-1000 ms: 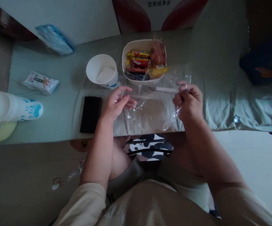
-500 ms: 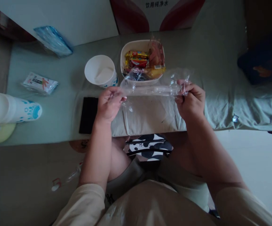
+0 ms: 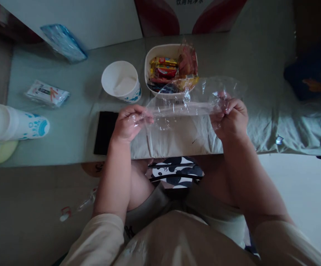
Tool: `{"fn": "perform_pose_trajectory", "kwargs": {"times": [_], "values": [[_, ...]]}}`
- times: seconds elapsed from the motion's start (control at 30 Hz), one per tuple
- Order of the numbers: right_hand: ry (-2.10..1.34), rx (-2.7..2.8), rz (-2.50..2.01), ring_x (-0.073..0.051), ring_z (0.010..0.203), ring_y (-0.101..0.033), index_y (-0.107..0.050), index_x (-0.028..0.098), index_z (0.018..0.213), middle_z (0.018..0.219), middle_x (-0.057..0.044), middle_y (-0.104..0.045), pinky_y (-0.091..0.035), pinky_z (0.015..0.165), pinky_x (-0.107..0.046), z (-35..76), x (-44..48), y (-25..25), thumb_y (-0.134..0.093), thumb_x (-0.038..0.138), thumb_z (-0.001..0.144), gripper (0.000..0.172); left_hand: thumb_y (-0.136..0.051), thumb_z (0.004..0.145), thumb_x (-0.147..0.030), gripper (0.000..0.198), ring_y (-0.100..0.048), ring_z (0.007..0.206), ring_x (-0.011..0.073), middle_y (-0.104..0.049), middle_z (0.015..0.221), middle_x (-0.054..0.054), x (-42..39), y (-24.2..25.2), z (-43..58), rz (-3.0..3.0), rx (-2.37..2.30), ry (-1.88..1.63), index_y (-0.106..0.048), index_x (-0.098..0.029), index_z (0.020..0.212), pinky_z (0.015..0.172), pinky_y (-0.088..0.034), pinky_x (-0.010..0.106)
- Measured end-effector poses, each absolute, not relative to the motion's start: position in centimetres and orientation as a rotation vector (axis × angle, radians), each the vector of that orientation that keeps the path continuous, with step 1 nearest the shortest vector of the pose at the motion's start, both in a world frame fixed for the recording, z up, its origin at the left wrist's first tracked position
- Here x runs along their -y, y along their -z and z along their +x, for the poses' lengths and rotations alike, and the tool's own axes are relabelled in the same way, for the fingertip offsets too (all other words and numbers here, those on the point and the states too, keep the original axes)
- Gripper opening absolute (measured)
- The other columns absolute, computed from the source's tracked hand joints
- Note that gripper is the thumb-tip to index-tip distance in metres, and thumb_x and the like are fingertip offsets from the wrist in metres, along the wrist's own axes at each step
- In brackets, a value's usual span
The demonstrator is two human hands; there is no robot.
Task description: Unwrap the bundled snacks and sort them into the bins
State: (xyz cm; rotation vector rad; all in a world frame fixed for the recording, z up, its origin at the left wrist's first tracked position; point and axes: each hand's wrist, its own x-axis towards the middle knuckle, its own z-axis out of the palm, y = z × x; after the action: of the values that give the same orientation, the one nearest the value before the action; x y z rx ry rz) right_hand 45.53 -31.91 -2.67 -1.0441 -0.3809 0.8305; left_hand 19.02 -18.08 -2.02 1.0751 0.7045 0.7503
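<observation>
The clear plastic film hangs across the gap between my two hands, its long axis running side to side, roughly parallel to the table's near edge. Neither hand is nearer: I have my left hand pinched on its left end, fingertips close together, and my right hand gripping its right end with fingers bunched. Whether it is a bag or a wrapper I can't tell, nor what the pale band along its middle is. Its far edge overlaps the near side of the white bowl holding snack packets; touching or only above, I can't say. Up and left of the bowl's near edge, just beyond my left hand, a paper cup stands upright, and a dark phone lies beside that wrist, partly hidden by it. Toward me, only the creased tablecloth shows below the film.
</observation>
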Motion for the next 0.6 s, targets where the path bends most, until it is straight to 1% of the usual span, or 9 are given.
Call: {"fn": "perform_pose_trajectory", "kwargs": {"times": [0.03, 0.1, 0.2, 0.27, 0.33, 0.4, 0.47, 0.53, 0.6], "values": [[-0.841, 0.388, -1.055, -0.001, 0.049, -0.031, -0.032, 0.016, 0.057, 0.099, 0.003, -0.071, -0.027, 0.042, -0.018, 45.6, 32.0, 2.6, -0.068, 0.009, 0.060, 0.037, -0.087, 0.065, -0.045, 0.033, -0.069, 0.060, 0.0160, -0.069, 0.067, 0.001, 18.0, 2.1, 19.0, 1.088, -0.696, -0.763, -0.067, -0.019, 0.067, 0.060, -0.060, 0.028], [-0.871, 0.397, -1.058, -0.002, 0.051, -0.034, -0.033, 0.017, 0.057, 0.097, 0.001, -0.070, -0.030, 0.044, -0.019, 45.9, 32.4, 2.4, -0.068, 0.013, 0.062, 0.035, -0.080, 0.068, -0.053, 0.036, -0.068, 0.061, 0.0180, -0.070, 0.068, 0.004, 17.7, 2.3, 19.0, 1.134, -0.698, -0.782, -0.069, -0.019, 0.064, 0.059, -0.058, 0.031], [-0.949, 0.444, -1.021, -0.007, 0.055, -0.042, -0.041, 0.019, 0.058, 0.086, -0.001, -0.064, -0.038, 0.047, -0.023, 46.2, 32.6, 2.1, -0.069, 0.024, 0.066, 0.029, -0.062, 0.078, -0.067, 0.053, -0.068, 0.065, 0.0202, -0.070, 0.067, 0.009, 17.2, 2.8, 19.1, 1.224, -0.765, -0.846, -0.070, -0.019, 0.058, 0.060, -0.055, 0.032], [-0.988, 0.466, -1.013, -0.010, 0.057, -0.046, -0.046, 0.021, 0.060, 0.076, -0.002, -0.058, -0.041, 0.048, -0.024, 46.2, 32.5, 2.1, -0.069, 0.035, 0.069, 0.028, -0.056, 0.084, -0.069, 0.058, -0.067, 0.066, 0.0185, -0.068, 0.063, 0.008, 16.9, 3.3, 19.3, 1.318, -0.852, -0.908, -0.070, -0.019, 0.056, 0.061, -0.053, 0.031], [-0.987, 0.455, -1.056, -0.011, 0.056, -0.046, -0.051, 0.023, 0.064, 0.068, 0.000, -0.052, -0.043, 0.048, -0.024, 45.9, 32.2, 2.2, -0.071, 0.042, 0.074, 0.029, -0.065, 0.084, -0.064, 0.052, -0.064, 0.065, 0.0152, -0.065, 0.062, 0.004, 16.7, 3.8, 19.4, 1.443, -0.940, -0.956, -0.069, -0.019, 0.059, 0.063, -0.051, 0.028], [-0.949, 0.464, -1.135, -0.009, 0.056, -0.046, -0.055, 0.024, 0.073, 0.067, 0.003, -0.050, -0.044, 0.049, -0.020, 45.6, 31.8, 2.6, -0.077, 0.040, 0.077, 0.027, -0.081, 0.075, -0.058, 0.041, -0.062, 0.065, 0.0123, -0.066, 0.067, 0.000, 16.4, 4.4, 19.4, 1.521, -0.969, -0.986, -0.069, -0.019, 0.067, 0.066, -0.052, 0.025], [-0.902, 0.534, -1.204, -0.007, 0.060, -0.049, -0.059, 0.025, 0.085, 0.077, 0.005, -0.054, -0.047, 0.053, -0.018, 45.4, 31.7, 3.2, -0.083, 0.030, 0.074, 0.027, -0.091, 0.066, -0.054, 0.043, -0.065, 0.073, 0.0121, -0.068, 0.079, -0.001, 16.2, 4.9, 19.2, 1.487, -0.914, -1.007, -0.068, -0.020, 0.078, 0.072, -0.055, 0.025], [-0.866, 0.614, -1.245, -0.006, 0.067, -0.055, -0.061, 0.027, 0.097, 0.093, 0.004, -0.060, -0.051, 0.061, -0.018, 45.4, 31.8, 3.8, -0.087, 0.023, 0.068, 0.039, -0.096, 0.061, -0.051, 0.050, -0.069, 0.084, 0.0147, -0.068, 0.090, 0.000, 16.1, 5.3, 19.0, 1.402, -0.816, -0.995, -0.065, -0.021, 0.087, 0.076, -0.058, 0.027], [-0.872, 0.655, -1.302, -0.008, 0.075, -0.060, -0.061, 0.030, 0.108, 0.104, 0.002, -0.064, -0.055, 0.067, -0.022, 45.5, 32.0, 4.4, -0.089, 0.023, 0.065, 0.052, -0.096, 0.062, -0.048, 0.053, -0.072, 0.090, 0.0172, -0.066, 0.097, 0.001, 16.0, 5.5, 18.8, 1.373, -0.756, -0.955, -0.063, -0.022, 0.095, 0.074, -0.059, 0.028]]}}
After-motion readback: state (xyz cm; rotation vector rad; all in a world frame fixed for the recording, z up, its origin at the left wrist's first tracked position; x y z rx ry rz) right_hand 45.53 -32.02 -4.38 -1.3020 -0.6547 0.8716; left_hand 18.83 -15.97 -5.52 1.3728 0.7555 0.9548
